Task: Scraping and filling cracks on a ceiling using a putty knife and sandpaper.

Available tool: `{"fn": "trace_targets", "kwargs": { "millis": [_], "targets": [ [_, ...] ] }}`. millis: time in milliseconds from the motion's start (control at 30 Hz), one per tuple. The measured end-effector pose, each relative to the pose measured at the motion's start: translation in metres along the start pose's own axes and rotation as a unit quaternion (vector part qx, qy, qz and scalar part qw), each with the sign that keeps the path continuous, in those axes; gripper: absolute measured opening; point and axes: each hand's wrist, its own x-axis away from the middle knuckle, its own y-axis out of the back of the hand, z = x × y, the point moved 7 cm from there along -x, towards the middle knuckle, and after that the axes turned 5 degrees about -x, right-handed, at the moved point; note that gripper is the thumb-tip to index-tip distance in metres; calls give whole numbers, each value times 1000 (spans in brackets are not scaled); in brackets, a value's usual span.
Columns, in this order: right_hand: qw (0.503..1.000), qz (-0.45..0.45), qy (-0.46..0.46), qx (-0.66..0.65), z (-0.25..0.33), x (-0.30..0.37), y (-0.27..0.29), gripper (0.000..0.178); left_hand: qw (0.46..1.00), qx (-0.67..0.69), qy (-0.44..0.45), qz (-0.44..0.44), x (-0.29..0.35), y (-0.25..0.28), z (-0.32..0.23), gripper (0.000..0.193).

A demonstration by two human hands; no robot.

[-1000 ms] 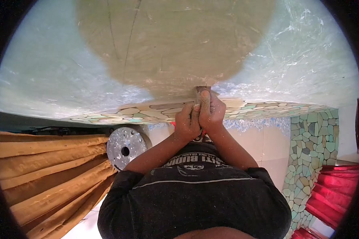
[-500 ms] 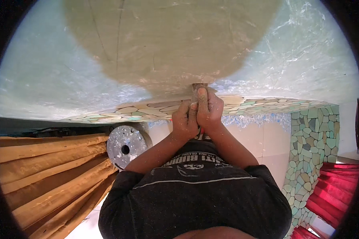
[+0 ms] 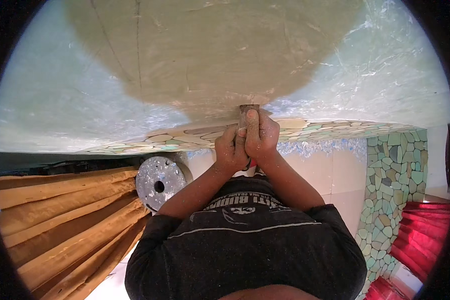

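Scraper [image 3: 244, 115]: in the middle of the view, flat dark edge pointing at the wall [image 3: 225, 60]; whether it touches, I cannot tell
Right hand [image 3: 265, 137]: closed around the scraper, thumb laid along its face near the edge
Left hand [image 3: 228, 150]: closed on the scraper just beside and below the right, thumb pointing toward the edge; the 2 hands press together, both dusty
Wall: pale green, scratched, with 1 large round shadow above the scraper
Stone-pattern band [image 3: 335, 129]: along the wall's foot, behind the hands
Flakes [image 3: 330, 146]: white and bluish, strewn on the floor [image 3: 312, 172]
Grey disc [image 3: 146, 182]: paint-speckled, 1 dark central hole, near the left forearm
Curtains: orange [image 3: 70, 210] left, red [image 3: 422, 235] right
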Motion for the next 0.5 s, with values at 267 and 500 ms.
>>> {"fn": "trace_targets", "kwargs": {
  "millis": [267, 500],
  "targets": [
    [1000, 0, -13, 11, -18, 6, 6, 23, 999, 27, 42, 14, 4, -5, 2, 24],
    [1000, -19, 7, -10, -47, 12, 26, 22, 999, 19, 16, 48, 11, -37, 22, 20]
  ]
}}
